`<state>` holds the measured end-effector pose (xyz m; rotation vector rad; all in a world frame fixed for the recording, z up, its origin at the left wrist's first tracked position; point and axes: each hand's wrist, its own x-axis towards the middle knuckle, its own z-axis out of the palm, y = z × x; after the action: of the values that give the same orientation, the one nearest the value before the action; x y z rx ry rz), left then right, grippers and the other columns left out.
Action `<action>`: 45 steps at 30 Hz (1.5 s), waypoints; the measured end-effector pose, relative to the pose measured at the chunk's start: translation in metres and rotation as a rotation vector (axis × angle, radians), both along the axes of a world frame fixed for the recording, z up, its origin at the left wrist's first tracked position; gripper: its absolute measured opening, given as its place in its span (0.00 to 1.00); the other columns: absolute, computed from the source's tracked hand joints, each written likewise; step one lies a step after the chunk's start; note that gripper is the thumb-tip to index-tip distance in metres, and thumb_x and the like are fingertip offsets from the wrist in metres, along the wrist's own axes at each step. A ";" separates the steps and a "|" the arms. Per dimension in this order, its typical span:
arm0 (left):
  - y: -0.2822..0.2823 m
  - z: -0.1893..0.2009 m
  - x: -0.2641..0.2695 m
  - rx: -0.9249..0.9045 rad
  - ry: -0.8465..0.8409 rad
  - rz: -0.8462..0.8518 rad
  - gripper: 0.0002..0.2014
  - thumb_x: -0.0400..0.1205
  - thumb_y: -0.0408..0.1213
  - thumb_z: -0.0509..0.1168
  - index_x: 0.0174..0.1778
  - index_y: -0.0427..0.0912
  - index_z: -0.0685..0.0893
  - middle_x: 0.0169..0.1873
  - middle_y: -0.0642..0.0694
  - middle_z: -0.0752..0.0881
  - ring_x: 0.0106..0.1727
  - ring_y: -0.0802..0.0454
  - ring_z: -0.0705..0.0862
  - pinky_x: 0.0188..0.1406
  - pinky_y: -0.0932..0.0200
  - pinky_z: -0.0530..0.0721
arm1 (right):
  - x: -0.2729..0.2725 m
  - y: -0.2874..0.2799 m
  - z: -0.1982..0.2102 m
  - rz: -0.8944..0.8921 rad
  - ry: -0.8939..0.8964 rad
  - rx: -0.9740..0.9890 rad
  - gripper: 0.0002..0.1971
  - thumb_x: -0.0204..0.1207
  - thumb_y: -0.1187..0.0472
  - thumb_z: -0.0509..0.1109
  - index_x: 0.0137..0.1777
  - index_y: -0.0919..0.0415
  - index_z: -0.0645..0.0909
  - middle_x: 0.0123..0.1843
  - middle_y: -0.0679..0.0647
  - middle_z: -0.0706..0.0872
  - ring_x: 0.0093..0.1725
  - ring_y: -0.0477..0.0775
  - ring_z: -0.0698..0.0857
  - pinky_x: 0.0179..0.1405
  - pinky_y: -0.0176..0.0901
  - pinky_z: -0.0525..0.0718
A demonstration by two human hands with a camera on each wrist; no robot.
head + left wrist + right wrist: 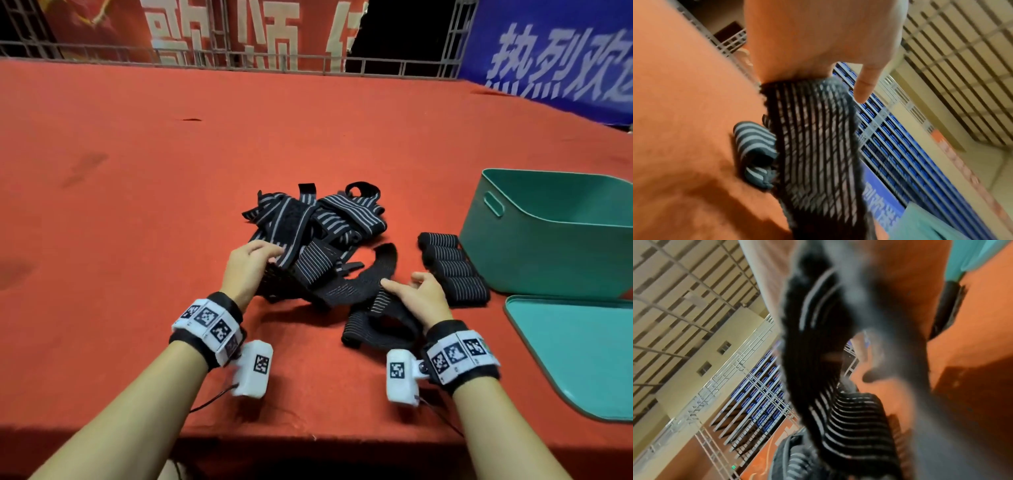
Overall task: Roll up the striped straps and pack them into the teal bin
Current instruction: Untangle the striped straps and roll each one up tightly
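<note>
Red table (137, 205): teal lid (575, 353) before bin (548, 253), rolled straps (452, 267) alongside

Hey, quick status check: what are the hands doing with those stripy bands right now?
Left hand grips a strap in the tangled pile of black grey-striped elastic straps. Right hand holds another strap's end. Four rolled straps wait beside the teal plastic bin, not inside. Nothing blocking.

Red felt-covered bench (137, 205) is open on the left and far side; a tangled heap of black-and-grey striped elastic straps (318, 236) blocks the centre. Four rolled striped straps (452, 270) sit in a row touching the front-left wall of the open-topped teal plastic bin (548, 260), so there is no gap there. The flat teal lid (582, 356) fills the near right, leaving the bin reachable from above.
</note>
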<state>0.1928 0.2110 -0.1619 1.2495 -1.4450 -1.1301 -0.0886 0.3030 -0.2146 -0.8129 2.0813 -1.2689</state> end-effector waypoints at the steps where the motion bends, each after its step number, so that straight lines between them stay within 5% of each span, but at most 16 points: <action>1: 0.002 0.002 -0.001 0.005 0.044 -0.010 0.05 0.70 0.37 0.68 0.34 0.47 0.89 0.35 0.50 0.88 0.45 0.50 0.84 0.48 0.57 0.80 | -0.004 0.003 0.001 0.028 0.080 0.085 0.36 0.68 0.51 0.87 0.72 0.63 0.78 0.67 0.56 0.84 0.66 0.58 0.85 0.72 0.51 0.80; 4: 0.007 0.001 -0.006 0.085 0.059 -0.071 0.19 0.70 0.19 0.57 0.42 0.42 0.88 0.35 0.46 0.83 0.36 0.49 0.78 0.30 0.61 0.74 | -0.006 0.013 0.007 0.213 0.182 0.322 0.22 0.65 0.51 0.88 0.54 0.60 0.87 0.55 0.55 0.92 0.55 0.56 0.89 0.63 0.47 0.84; 7: 0.014 -0.004 -0.011 -0.006 -0.090 -0.156 0.24 0.71 0.11 0.54 0.43 0.41 0.87 0.33 0.47 0.80 0.27 0.55 0.77 0.20 0.66 0.73 | -0.002 0.018 0.011 0.328 0.219 0.470 0.21 0.62 0.54 0.90 0.51 0.60 0.88 0.51 0.55 0.93 0.49 0.55 0.91 0.56 0.45 0.88; 10: 0.013 -0.010 -0.016 -0.149 -0.179 -0.201 0.26 0.70 0.11 0.57 0.37 0.50 0.87 0.34 0.50 0.83 0.33 0.54 0.80 0.25 0.68 0.77 | -0.001 0.021 0.017 0.237 0.002 0.170 0.08 0.69 0.68 0.84 0.46 0.63 0.89 0.46 0.59 0.94 0.40 0.53 0.90 0.36 0.38 0.87; 12: 0.009 -0.008 -0.019 -0.300 -0.236 -0.160 0.25 0.71 0.15 0.63 0.32 0.57 0.86 0.34 0.54 0.87 0.39 0.55 0.84 0.37 0.64 0.81 | -0.005 0.023 0.025 0.086 -0.137 -0.028 0.11 0.72 0.69 0.81 0.54 0.69 0.89 0.47 0.61 0.93 0.38 0.50 0.91 0.31 0.33 0.85; 14: 0.006 -0.003 -0.021 -0.476 -0.336 -0.061 0.19 0.71 0.24 0.74 0.29 0.58 0.85 0.40 0.58 0.86 0.51 0.53 0.82 0.50 0.56 0.81 | -0.014 0.025 0.032 0.030 -0.035 0.045 0.27 0.72 0.62 0.84 0.68 0.70 0.82 0.60 0.62 0.88 0.51 0.52 0.90 0.47 0.33 0.86; 16: 0.008 -0.001 -0.024 -0.521 -0.418 0.042 0.15 0.73 0.34 0.80 0.29 0.58 0.86 0.46 0.58 0.80 0.56 0.53 0.72 0.53 0.56 0.73 | -0.020 0.030 0.029 0.015 0.281 0.261 0.45 0.68 0.52 0.86 0.81 0.66 0.69 0.77 0.63 0.76 0.75 0.65 0.78 0.75 0.50 0.77; 17: 0.009 -0.002 -0.025 -0.503 -0.445 0.081 0.14 0.74 0.36 0.80 0.29 0.58 0.86 0.46 0.58 0.77 0.55 0.54 0.71 0.50 0.57 0.71 | -0.017 0.035 0.029 0.002 0.405 0.268 0.47 0.68 0.50 0.86 0.82 0.63 0.67 0.80 0.63 0.73 0.79 0.67 0.73 0.79 0.57 0.73; 22: 0.018 -0.017 -0.027 -0.282 -0.432 0.154 0.08 0.77 0.37 0.70 0.37 0.56 0.80 0.40 0.57 0.83 0.50 0.48 0.85 0.46 0.52 0.79 | 0.026 0.035 0.013 0.375 0.562 -0.004 0.16 0.75 0.48 0.79 0.61 0.51 0.88 0.59 0.45 0.90 0.61 0.50 0.87 0.66 0.48 0.82; 24: 0.018 -0.027 -0.024 -0.116 -0.542 0.078 0.10 0.78 0.50 0.70 0.49 0.54 0.77 0.43 0.56 0.84 0.52 0.45 0.86 0.52 0.49 0.82 | 0.035 0.028 0.005 0.520 0.605 0.130 0.23 0.72 0.40 0.77 0.64 0.51 0.86 0.61 0.44 0.86 0.63 0.49 0.85 0.67 0.49 0.82; 28: 0.020 -0.043 -0.021 0.069 -0.766 -0.102 0.37 0.74 0.76 0.64 0.62 0.46 0.71 0.58 0.47 0.84 0.57 0.41 0.86 0.61 0.42 0.84 | 0.013 0.012 0.002 0.292 0.774 0.275 0.43 0.68 0.37 0.80 0.79 0.55 0.74 0.84 0.60 0.69 0.84 0.64 0.65 0.81 0.58 0.69; 31: 0.024 -0.052 -0.030 0.002 -0.823 -0.140 0.44 0.67 0.80 0.66 0.63 0.46 0.73 0.61 0.47 0.84 0.61 0.42 0.85 0.61 0.41 0.85 | -0.006 0.007 0.004 0.354 0.620 0.510 0.54 0.62 0.39 0.86 0.85 0.55 0.65 0.87 0.64 0.64 0.85 0.68 0.65 0.82 0.58 0.67; 34: 0.029 -0.058 -0.047 -0.099 -0.973 -0.160 0.52 0.61 0.77 0.74 0.72 0.45 0.71 0.66 0.45 0.81 0.69 0.41 0.81 0.63 0.41 0.84 | -0.014 0.007 -0.004 0.336 0.564 0.498 0.33 0.65 0.49 0.86 0.70 0.53 0.82 0.69 0.59 0.86 0.68 0.61 0.84 0.68 0.48 0.81; 37: 0.030 -0.058 -0.055 -0.175 -1.038 -0.184 0.40 0.69 0.60 0.78 0.71 0.45 0.70 0.65 0.45 0.82 0.66 0.42 0.83 0.59 0.44 0.85 | -0.015 0.009 0.001 0.240 0.230 0.189 0.11 0.68 0.57 0.81 0.49 0.53 0.87 0.52 0.56 0.91 0.51 0.58 0.89 0.53 0.46 0.86; 41: 0.024 -0.054 -0.047 -0.173 -0.772 -0.137 0.21 0.75 0.39 0.71 0.65 0.44 0.79 0.60 0.44 0.86 0.61 0.41 0.86 0.60 0.47 0.84 | -0.007 0.019 0.017 0.179 -0.156 -0.124 0.09 0.55 0.53 0.74 0.35 0.55 0.84 0.42 0.61 0.89 0.49 0.67 0.89 0.54 0.66 0.85; 45: 0.019 -0.046 -0.043 -0.111 -0.363 -0.151 0.05 0.70 0.35 0.64 0.37 0.45 0.83 0.35 0.49 0.87 0.43 0.45 0.85 0.48 0.50 0.81 | 0.001 0.026 0.027 0.247 -0.261 -0.216 0.22 0.69 0.47 0.79 0.53 0.66 0.89 0.54 0.64 0.94 0.59 0.68 0.91 0.70 0.67 0.84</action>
<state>0.1494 0.2300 -0.2084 1.3316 -1.8735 -0.9363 -0.0880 0.3286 -0.1873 -0.9132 1.6060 -1.3937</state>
